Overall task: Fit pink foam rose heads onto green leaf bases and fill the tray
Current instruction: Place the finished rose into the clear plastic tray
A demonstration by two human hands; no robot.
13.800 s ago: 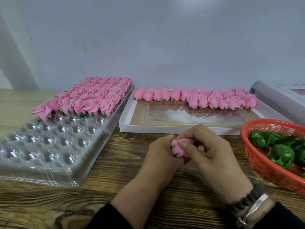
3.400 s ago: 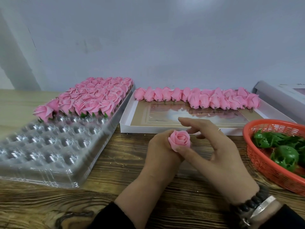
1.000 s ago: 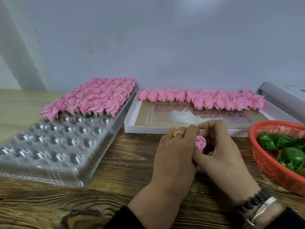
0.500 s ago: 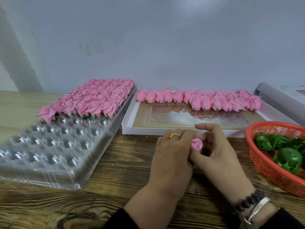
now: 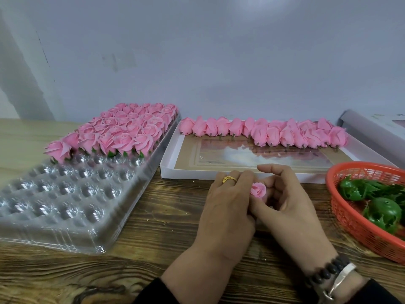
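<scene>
On the left of the wooden surface lies a clear plastic tray with many round cups; its far rows hold finished pink roses on green bases, while the near cups have nothing in them. Next to it, a flat white box holds a row of pink rose heads along its far side. In front of this box, the left hand and the right hand grasp together one pink rose between the fingers, above the surface. On the right, an orange basket contains green leaf bases.
</scene>
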